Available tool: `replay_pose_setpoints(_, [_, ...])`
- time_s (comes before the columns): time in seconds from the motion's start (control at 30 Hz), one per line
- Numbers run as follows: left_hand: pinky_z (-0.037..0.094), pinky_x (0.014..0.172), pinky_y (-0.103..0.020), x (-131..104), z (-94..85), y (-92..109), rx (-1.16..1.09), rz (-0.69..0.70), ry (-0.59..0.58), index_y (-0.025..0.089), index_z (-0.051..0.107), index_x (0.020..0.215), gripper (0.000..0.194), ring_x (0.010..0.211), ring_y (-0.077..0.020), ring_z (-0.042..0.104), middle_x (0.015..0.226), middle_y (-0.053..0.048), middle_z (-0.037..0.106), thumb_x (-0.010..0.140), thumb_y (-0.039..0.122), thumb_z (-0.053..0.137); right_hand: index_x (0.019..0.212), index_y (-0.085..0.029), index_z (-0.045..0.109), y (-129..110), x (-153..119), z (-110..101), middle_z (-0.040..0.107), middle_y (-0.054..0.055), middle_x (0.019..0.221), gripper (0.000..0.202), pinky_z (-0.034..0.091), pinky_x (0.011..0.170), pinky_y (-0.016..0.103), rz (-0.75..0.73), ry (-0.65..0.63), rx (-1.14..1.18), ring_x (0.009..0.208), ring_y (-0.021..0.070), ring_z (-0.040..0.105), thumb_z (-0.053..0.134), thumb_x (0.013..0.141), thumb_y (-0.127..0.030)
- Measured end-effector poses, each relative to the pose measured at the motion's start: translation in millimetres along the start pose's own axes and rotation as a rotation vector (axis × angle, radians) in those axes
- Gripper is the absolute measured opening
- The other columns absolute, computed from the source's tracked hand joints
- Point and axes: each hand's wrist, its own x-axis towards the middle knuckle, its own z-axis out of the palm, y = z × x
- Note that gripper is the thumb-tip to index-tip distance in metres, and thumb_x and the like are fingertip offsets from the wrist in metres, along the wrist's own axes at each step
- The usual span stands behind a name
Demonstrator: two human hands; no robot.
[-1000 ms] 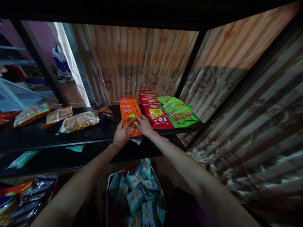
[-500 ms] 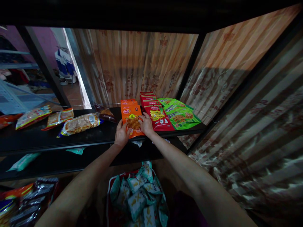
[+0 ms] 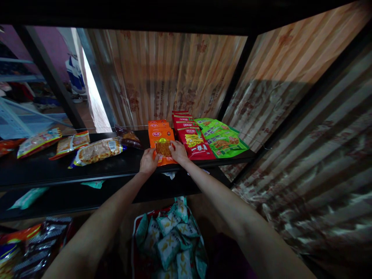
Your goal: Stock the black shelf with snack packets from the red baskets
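An orange snack packet (image 3: pixel 163 135) lies at the front of an overlapping row of orange packets on the black shelf (image 3: pixel 130 164). My left hand (image 3: pixel 149 161) holds its left edge, thumb on the front, fingers partly hidden. At its right edge is my right hand (image 3: pixel 178 152), fingers closed over the side. Right beside this row, red snack packets (image 3: pixel 193 141) overlap one another, touching or nearly touching my right hand. Farther right are green snack packets (image 3: pixel 223 141), fanned in the same way.
Left on the shelf lie a long clear-fronted snack bag (image 3: pixel 99 152), a dark brown bag (image 3: pixel 129 137) and several others. Below, a red basket with a white rim (image 3: pixel 134 232) holds several teal packets (image 3: pixel 168 248). A black post (image 3: pixel 236 77) and a thin wire (image 3: pixel 255 142) border the shelf.
The view has shifted slightly. Both hands stay on the sides of the orange packet, with the left hand's fingers a little more curled. The other packets lie as before.
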Motion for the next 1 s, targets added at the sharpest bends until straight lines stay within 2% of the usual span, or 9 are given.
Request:
replay_pose_setpoints(0.23, [0.042,0.101,-0.033,1,-1.7,3,-0.004,-0.073,0.012,0.015,0.056,0.124,0.043,0.113,-0.0226,0.057,0.123,-0.013,0.058,0.084,0.031,0.057,0.126,-0.015,0.057,-5,0,-4,0.061,0.012,0.123,0.043,0.038,0.103,0.031,0.023,-0.020,0.013,0.117,0.0213,0.055,0.059,0.085,-0.028])
replay_pose_setpoints(0.47, [0.042,0.100,-0.032,5,-4.6,5,-0.055,-0.156,-0.011,0.012,0.051,0.129,0.052,0.118,-0.0234,0.055,0.128,-0.015,0.057,0.081,0.031,0.061,0.126,-0.013,0.056,-4,5,-1,0.061,0.014,0.123,0.052,0.039,0.103,0.031,0.118,0.034,0.119,0.118,0.0223,0.055,0.068,0.077,-0.026])
replay_pose_setpoints(0.57, [0.041,0.100,-0.032,8,-6.0,7,-0.082,-0.213,-0.047,0.012,0.048,0.132,0.057,0.121,-0.0237,0.053,0.132,-0.016,0.055,0.080,0.030,0.062,0.131,-0.014,0.051,-1,6,0,0.059,0.014,0.128,0.060,0.041,0.101,0.034,0.168,0.020,0.191,0.118,0.0233,0.056,0.068,0.075,-0.028])
replay_pose_setpoints(0.73, [0.040,0.101,-0.032,9,-8.2,9,-0.182,-0.244,-0.082,0.017,0.036,0.142,0.069,0.121,-0.0225,0.054,0.132,-0.013,0.057,0.079,0.027,0.063,0.133,-0.018,0.049,2,5,3,0.060,0.012,0.129,0.059,0.041,0.102,0.037,0.178,-0.016,0.255,0.118,0.0225,0.057,0.066,0.077,-0.028])
replay_pose_setpoints(0.9, [0.035,0.106,-0.031,7,-9.9,11,-0.227,-0.265,-0.085,0.011,0.025,0.146,0.078,0.128,-0.0217,0.048,0.140,-0.014,0.051,0.080,0.027,0.063,0.132,-0.018,0.051,2,3,5,0.056,0.011,0.134,0.056,0.038,0.106,0.037,0.155,0.020,0.263,0.124,0.0222,0.053,0.064,0.078,-0.027])
replay_pose_setpoints(1.0, [0.034,0.106,-0.029,7,-11.3,12,-0.245,-0.268,-0.093,0.011,0.024,0.147,0.079,0.128,-0.0204,0.048,0.140,-0.012,0.050,0.080,0.025,0.063,0.133,-0.015,0.049,0,2,5,0.052,0.012,0.138,0.058,0.036,0.108,0.036,0.144,0.031,0.278,0.126,0.0217,0.050,0.063,0.078,-0.024])
